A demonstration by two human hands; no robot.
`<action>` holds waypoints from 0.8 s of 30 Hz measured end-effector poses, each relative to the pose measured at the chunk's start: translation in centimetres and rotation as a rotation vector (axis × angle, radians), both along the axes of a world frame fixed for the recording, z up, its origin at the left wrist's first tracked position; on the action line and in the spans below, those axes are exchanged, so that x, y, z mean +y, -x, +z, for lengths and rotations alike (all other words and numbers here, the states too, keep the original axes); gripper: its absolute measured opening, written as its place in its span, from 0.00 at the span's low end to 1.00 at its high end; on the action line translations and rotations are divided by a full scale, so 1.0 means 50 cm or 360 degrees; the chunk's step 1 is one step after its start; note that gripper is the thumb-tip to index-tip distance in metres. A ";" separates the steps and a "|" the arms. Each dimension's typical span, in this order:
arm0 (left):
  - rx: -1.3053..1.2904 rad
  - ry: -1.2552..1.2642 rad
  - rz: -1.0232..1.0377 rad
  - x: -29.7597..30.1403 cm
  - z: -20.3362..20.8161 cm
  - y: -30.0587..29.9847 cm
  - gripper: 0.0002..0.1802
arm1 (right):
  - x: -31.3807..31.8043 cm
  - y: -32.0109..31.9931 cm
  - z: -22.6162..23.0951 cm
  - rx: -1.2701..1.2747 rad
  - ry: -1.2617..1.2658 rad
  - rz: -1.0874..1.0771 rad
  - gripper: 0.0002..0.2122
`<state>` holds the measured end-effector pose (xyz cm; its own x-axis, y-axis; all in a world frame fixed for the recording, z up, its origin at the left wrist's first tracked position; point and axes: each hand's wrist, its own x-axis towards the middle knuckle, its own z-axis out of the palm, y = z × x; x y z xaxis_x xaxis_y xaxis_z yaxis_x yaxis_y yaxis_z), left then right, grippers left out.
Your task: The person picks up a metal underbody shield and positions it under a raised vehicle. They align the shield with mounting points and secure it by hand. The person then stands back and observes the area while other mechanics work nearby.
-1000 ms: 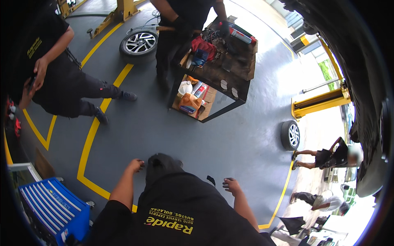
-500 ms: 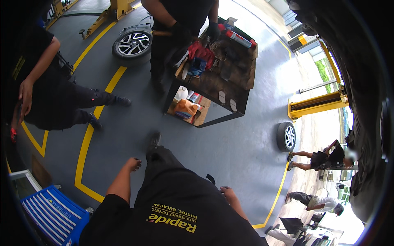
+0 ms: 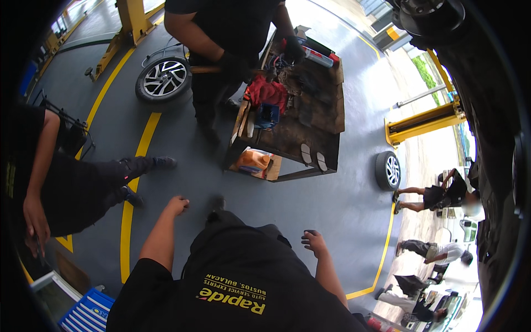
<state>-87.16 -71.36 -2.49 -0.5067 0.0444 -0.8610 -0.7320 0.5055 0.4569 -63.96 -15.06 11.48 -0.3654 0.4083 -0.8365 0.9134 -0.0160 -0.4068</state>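
Note:
My left hand (image 3: 178, 205) hangs over the grey floor, its fingers loosely curled with nothing visible in them. My right hand (image 3: 315, 242) is raised out to the right. Its fingers are bent but somewhat apart, dark at the tips, and hold nothing I can see. Neither hand touches anything. Ahead stands a dark work cart (image 3: 298, 124), the thing nearest to both hands. On its top lie a red cloth (image 3: 266, 94), a blue box (image 3: 267, 116) and two pale flat pads (image 3: 306, 153). An orange jug (image 3: 253, 160) sits on its lower shelf.
Behind the cart a person's black-gloved hand (image 3: 294, 51) is over the cart top. Another person (image 3: 72, 182) stands at left. Wheels lie or stand at the back left (image 3: 164, 79) and right (image 3: 388, 170). A yellow lift post (image 3: 426, 124) is at right, a blue cabinet (image 3: 88, 312) lower left.
I have moved nearer the cart. My right hand has risen and swung outward, and my left hand is slightly higher. The gloved person's arm has shifted over the cart.

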 end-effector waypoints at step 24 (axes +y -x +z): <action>-0.0304 -0.0053 0.0031 -0.038 -0.047 0.013 0.24 | -0.058 0.005 -0.035 -0.0118 0.0053 -0.0098 0.19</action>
